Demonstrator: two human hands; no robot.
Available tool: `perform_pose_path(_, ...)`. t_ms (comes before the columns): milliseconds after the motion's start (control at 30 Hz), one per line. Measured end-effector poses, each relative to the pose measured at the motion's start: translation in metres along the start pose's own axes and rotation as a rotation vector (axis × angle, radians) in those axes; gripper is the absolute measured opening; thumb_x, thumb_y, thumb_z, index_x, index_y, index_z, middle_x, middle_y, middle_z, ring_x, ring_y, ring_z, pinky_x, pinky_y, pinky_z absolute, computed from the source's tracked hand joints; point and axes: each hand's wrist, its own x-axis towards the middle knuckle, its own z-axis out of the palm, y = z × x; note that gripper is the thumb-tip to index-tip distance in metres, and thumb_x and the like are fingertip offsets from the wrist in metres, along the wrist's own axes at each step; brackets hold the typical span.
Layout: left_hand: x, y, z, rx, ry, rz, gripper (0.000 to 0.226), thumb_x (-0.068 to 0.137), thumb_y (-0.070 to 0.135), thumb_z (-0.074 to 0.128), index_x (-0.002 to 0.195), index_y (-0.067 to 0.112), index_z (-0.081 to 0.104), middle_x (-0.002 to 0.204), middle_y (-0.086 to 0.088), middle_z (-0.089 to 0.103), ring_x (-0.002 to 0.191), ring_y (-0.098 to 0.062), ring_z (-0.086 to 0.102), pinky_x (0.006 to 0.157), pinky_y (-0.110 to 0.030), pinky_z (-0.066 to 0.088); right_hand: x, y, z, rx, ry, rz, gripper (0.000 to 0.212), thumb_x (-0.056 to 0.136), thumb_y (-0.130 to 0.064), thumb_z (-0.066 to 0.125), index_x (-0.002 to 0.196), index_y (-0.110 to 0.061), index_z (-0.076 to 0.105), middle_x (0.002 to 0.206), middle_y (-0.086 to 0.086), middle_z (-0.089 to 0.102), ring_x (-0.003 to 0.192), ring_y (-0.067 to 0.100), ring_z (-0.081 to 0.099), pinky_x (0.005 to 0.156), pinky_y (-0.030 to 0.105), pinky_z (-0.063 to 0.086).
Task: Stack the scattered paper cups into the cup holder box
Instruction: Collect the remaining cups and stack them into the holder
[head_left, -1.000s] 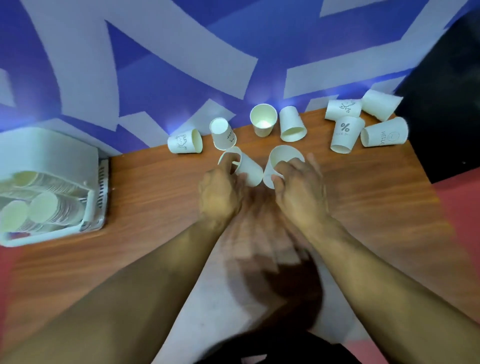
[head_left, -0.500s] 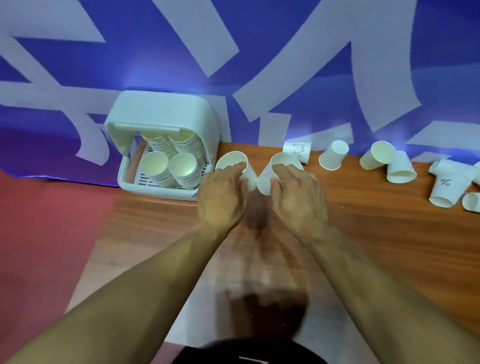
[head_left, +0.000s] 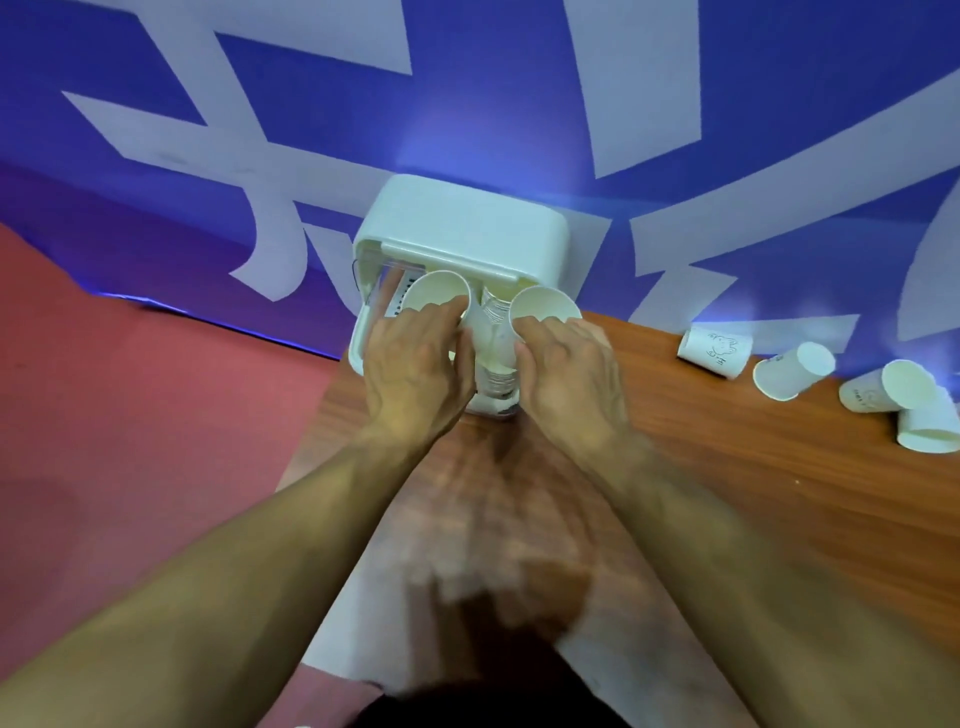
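Note:
The white cup holder box (head_left: 462, 228) sits at the table's far left end with its opening facing me. My left hand (head_left: 415, 364) grips a white paper cup (head_left: 436, 293) with its mouth toward me, right in front of the opening. My right hand (head_left: 566, 369) grips a second paper cup (head_left: 543, 306) beside it. Between my hands, stacked cups (head_left: 493, 317) show inside the box. Much of the box interior is hidden by my hands.
Several loose paper cups lie along the table's far edge on the right: a printed cup (head_left: 716, 351), another on its side (head_left: 792, 370), and two more (head_left: 893, 392) near the frame edge. The wooden table (head_left: 727, 467) ends just left of the box; red floor (head_left: 130, 415) lies beyond.
Both hands carried their cups leftward from the middle of the table to the box opening. My view swung left, so the box moved to the centre and loose cups slid right.

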Motion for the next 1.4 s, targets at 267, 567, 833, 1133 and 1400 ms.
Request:
perform_pose_path(267, 0.002, -0.027, 0.005, 0.059, -0.014, 0.027, 0.025, 0.089, 0.019, 0.054, 0.11, 0.013, 0.065, 0.077, -0.001, 0.064, 0.068, -0.028, 0.055, 0.081, -0.042, 0.041, 0.011, -0.005, 0.032, -0.061, -0.173, -0.036, 0.014, 0.084, -0.013, 0.057, 0.092, -0.017, 0.067, 0.07, 0.003, 0.06, 0.072, 0.031, 0.059, 0.102, 0.036, 0.033)
perform_pose_path(567, 0.001, -0.049, 0.015, 0.053, -0.047, 0.042, 0.025, 0.088, 0.017, 0.059, 0.111, 0.014, 0.067, 0.078, -0.002, 0.063, 0.069, -0.029, 0.055, 0.065, -0.036, 0.031, 0.021, -0.001, 0.056, -0.122, -0.457, -0.068, 0.021, 0.088, -0.014, 0.051, 0.105, -0.015, 0.062, 0.083, 0.007, 0.065, 0.085, 0.032, 0.06, 0.107, 0.039, 0.028)
perform_pose_path(833, -0.002, -0.053, 0.028, 0.05, -0.07, 0.082, 0.025, 0.089, 0.016, 0.059, 0.112, 0.012, 0.068, 0.078, -0.003, 0.064, 0.07, -0.03, 0.056, 0.067, -0.036, 0.032, 0.02, 0.003, 0.074, -0.168, -0.625, -0.112, 0.034, 0.085, -0.016, 0.052, 0.118, -0.01, 0.055, 0.097, 0.009, 0.062, 0.094, 0.031, 0.059, 0.114, 0.038, 0.02)
perform_pose_path(1133, -0.001, -0.051, 0.039, 0.094, -0.152, 0.095, 0.025, 0.091, 0.015, 0.057, 0.113, 0.015, 0.067, 0.075, -0.003, 0.061, 0.068, -0.03, 0.052, 0.066, -0.037, 0.035, 0.016, 0.008, 0.079, -0.189, -0.655, -0.143, 0.062, 0.083, -0.022, 0.054, 0.142, -0.01, 0.038, 0.107, 0.008, 0.061, 0.1, 0.031, 0.059, 0.118, 0.042, 0.013)
perform_pose_path(1400, -0.003, -0.045, 0.047, 0.228, -0.454, 0.06, 0.033, 0.08, 0.009, 0.05, 0.108, 0.015, 0.066, 0.072, -0.006, 0.059, 0.064, -0.034, 0.054, 0.059, -0.031, 0.029, 0.012, 0.007, 0.08, -0.171, -0.635, -0.149, 0.065, 0.082, -0.023, 0.053, 0.143, -0.009, 0.035, 0.106, 0.008, 0.061, 0.1, 0.031, 0.059, 0.118, 0.042, 0.013)
